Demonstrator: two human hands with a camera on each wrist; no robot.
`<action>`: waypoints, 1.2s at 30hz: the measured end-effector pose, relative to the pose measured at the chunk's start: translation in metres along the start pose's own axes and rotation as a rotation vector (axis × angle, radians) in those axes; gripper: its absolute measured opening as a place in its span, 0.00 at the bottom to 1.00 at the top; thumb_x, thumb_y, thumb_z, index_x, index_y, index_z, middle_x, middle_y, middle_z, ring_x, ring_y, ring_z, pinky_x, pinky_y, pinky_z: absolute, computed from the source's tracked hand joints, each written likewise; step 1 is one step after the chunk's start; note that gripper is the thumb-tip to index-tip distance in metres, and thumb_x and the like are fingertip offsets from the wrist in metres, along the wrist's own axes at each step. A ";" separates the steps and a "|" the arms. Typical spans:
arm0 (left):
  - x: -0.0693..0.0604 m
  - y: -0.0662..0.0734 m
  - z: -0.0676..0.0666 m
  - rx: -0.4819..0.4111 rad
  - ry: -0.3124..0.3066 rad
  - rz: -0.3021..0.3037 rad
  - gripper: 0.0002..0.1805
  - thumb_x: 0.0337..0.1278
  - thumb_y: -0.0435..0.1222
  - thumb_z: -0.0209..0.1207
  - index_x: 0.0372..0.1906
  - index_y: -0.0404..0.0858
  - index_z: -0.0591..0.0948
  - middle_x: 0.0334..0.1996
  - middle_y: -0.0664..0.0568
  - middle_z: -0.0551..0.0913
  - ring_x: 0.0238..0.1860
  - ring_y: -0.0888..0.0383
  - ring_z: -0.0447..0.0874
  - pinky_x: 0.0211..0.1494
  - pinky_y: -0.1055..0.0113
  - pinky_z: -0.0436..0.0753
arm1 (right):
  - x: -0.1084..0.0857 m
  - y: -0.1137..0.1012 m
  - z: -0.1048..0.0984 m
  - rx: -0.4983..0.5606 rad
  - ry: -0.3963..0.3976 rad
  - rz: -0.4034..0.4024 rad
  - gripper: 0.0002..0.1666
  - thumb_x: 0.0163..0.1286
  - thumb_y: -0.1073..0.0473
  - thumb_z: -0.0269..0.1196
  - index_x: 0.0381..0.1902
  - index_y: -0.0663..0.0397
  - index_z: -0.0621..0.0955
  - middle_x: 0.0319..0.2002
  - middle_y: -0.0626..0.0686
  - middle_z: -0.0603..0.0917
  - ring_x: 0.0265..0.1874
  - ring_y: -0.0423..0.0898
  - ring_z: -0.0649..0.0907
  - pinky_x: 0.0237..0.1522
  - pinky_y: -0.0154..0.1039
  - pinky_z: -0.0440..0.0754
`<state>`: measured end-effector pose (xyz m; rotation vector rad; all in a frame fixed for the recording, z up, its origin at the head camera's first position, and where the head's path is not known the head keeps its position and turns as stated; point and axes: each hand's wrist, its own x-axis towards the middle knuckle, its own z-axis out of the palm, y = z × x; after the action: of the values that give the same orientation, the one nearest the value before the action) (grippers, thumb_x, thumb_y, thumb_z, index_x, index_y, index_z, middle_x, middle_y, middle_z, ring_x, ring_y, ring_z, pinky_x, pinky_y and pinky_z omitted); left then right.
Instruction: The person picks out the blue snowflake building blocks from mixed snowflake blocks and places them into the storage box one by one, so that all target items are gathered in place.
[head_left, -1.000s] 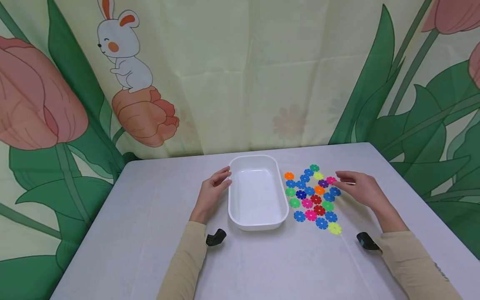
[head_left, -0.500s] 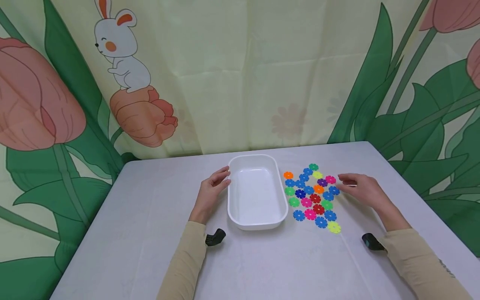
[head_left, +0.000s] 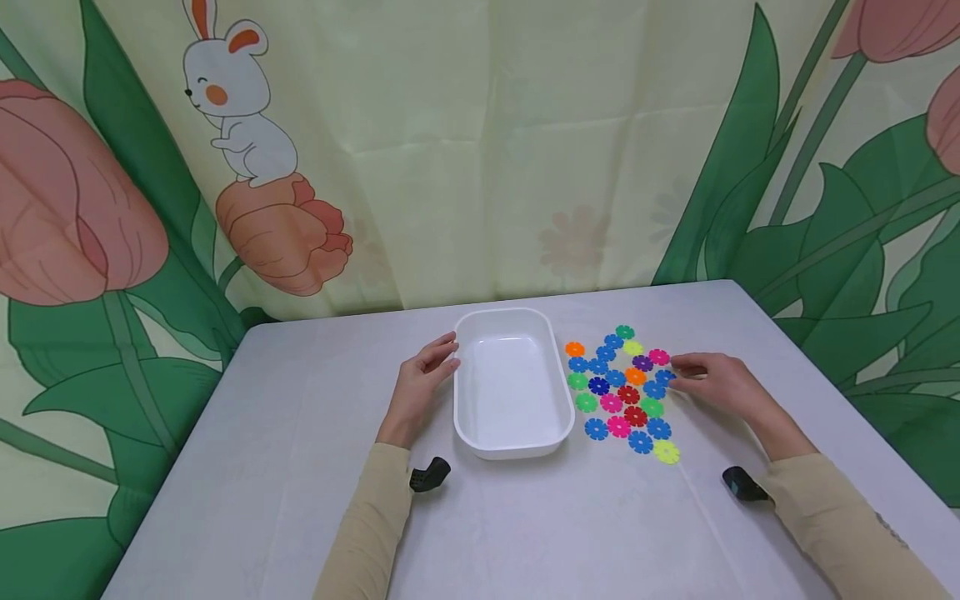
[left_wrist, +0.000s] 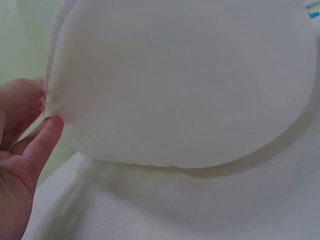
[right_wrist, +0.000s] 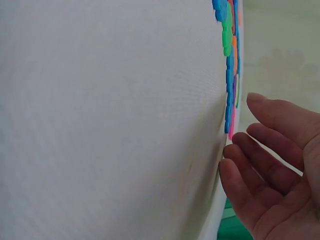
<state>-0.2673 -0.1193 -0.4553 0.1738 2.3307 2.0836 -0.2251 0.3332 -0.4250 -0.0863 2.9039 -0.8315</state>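
I see the right hand [head_left: 712, 382] has shifted slightly, thumb now by a blue disc [head_left: 665, 378]; fingers parted, empty, so nothing picked yet. Discs [head_left: 628, 394] lie right of the white tray [head_left: 513, 387]; left hand [head_left: 417, 387], fingers relaxed, touches its left wall.

"What's cut off?"
"One rabbit ear [head_left: 200, 18], atop the head view; the white tray [left_wrist: 175, 85], in the left wrist view, its inside hidden."
"And the marking [head_left: 891, 529] on the right sleeve [head_left: 836, 504]?"
"Unreadable (far too small)."
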 end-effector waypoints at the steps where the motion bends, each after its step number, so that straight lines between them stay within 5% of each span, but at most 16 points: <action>1: 0.000 0.000 0.000 0.002 0.002 0.002 0.21 0.63 0.40 0.63 0.59 0.38 0.80 0.66 0.63 0.72 0.67 0.61 0.69 0.69 0.64 0.68 | 0.001 0.000 0.000 -0.003 -0.003 -0.002 0.35 0.64 0.51 0.67 0.63 0.69 0.73 0.57 0.71 0.76 0.57 0.69 0.72 0.52 0.62 0.78; 36: -0.002 0.000 0.001 0.033 0.028 0.027 0.20 0.63 0.40 0.63 0.58 0.39 0.81 0.65 0.64 0.73 0.67 0.59 0.69 0.67 0.62 0.70 | 0.015 0.003 0.002 -0.032 -0.041 -0.091 0.24 0.61 0.61 0.70 0.50 0.72 0.78 0.39 0.61 0.80 0.40 0.56 0.77 0.45 0.52 0.83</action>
<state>-0.2652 -0.1182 -0.4559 0.1779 2.3927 2.0743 -0.2398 0.3334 -0.4296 -0.2373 2.8945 -0.7874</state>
